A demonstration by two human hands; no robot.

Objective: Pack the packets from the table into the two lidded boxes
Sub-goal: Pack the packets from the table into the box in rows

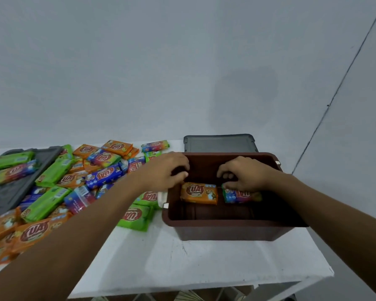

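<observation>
Brown box (226, 233) stands open on the white table (182, 268), grey lid (219, 144) behind it. Inside, side by side, lie an orange packet (199, 193) and a multicoloured packet (239, 196). Right hand (245, 173) grips the multicoloured packet's top edge. Left hand (165, 170) is curled just over the orange packet, contact unclear. Loose packets (102, 175) are heaped left of the box.

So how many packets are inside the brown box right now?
2: an orange packet left of centre, a multicoloured packet under the right hand; more may be hidden.

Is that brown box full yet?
Nearly empty: in the brown box only an orange packet and a multicoloured packet show, beside bare floor.
</observation>
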